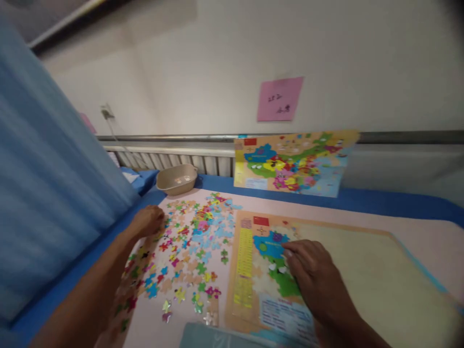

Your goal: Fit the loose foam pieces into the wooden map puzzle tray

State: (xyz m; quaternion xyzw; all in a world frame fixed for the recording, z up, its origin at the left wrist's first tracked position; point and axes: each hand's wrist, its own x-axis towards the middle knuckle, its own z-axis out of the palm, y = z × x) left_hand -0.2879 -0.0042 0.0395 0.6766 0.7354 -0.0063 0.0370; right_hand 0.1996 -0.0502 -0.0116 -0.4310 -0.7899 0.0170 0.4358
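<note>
My left hand (150, 220) rests at the far left edge of the loose puzzle pieces (177, 261). Its fingers are curled downward, and their tips are hidden. My right hand (313, 270) is over the partly assembled map jigsaw (244, 270), thumb and forefinger pinched together at the right edge of the blue region. Whatever lies between those fingertips is too small to make out. The joined part of the jigsaw shows a red flag, a yellow strip, and blue and green regions. To the right, the bare tray surface (377, 270) shows.
A colourful reference map (293, 164) leans against the wall behind the jigsaw. At the back left stands a beige plastic basin (177, 180). A blue curtain (54, 169) hangs along the left. A grey-green flat object (217, 337) lies at the near edge. A pink note (280, 99) is on the wall.
</note>
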